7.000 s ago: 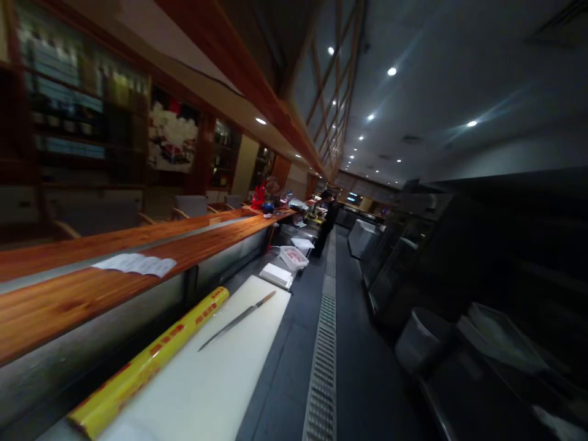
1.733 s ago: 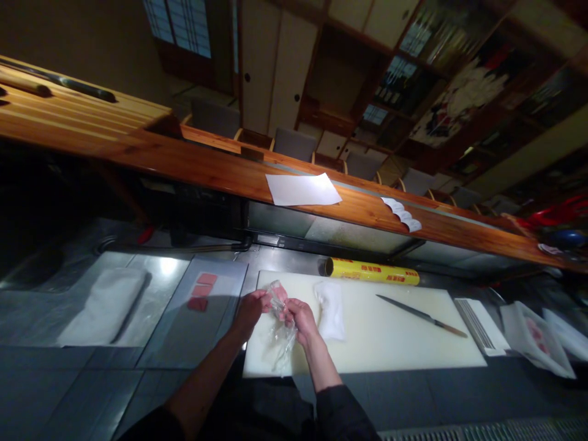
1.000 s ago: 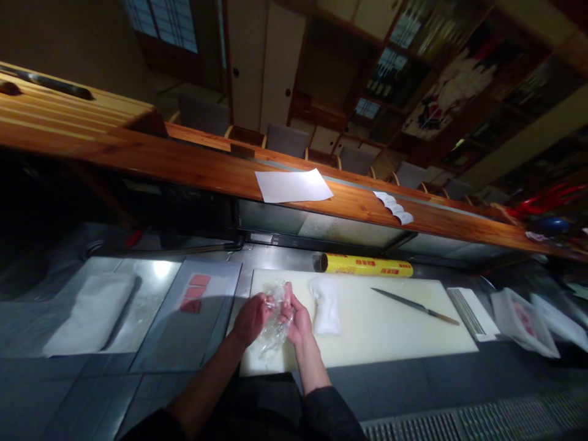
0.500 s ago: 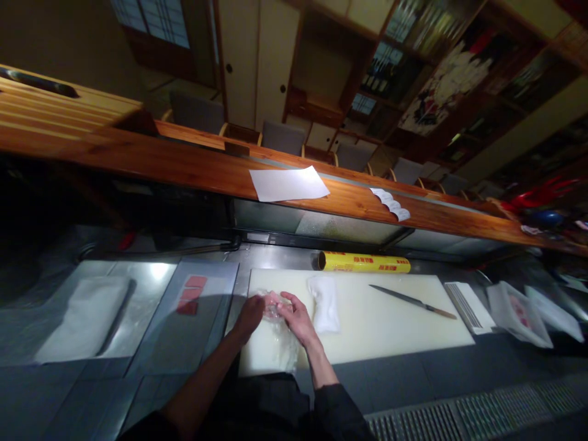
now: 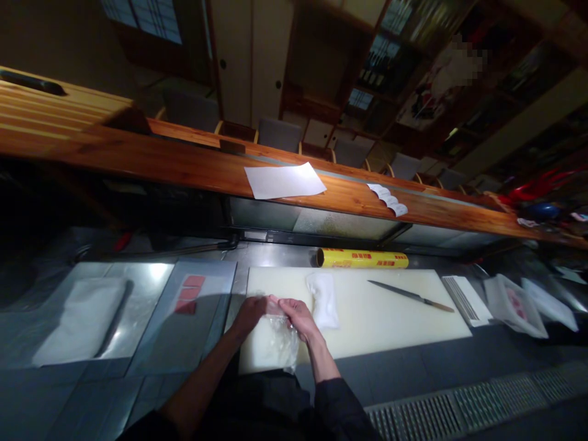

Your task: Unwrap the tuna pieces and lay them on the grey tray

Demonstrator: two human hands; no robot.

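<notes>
Left hand (image 5: 250,315) and right hand (image 5: 298,318) grip a clear plastic bag (image 5: 281,346) on a white cutting board (image 5: 390,306); off right, a clear tray (image 5: 500,306) holds pink fish (image 5: 517,308).

Crumpled clear plastic film (image 5: 281,343), thin and glossy, bunched at the top where the left hand (image 5: 250,315) and right hand (image 5: 298,318) pinch it together, fingertips nearly meeting. The lower part sags in loose folds, draped down onto a white plastic cutting board (image 5: 390,324) near its front edge. Contents of the film, if any, can't be made out.
</notes>
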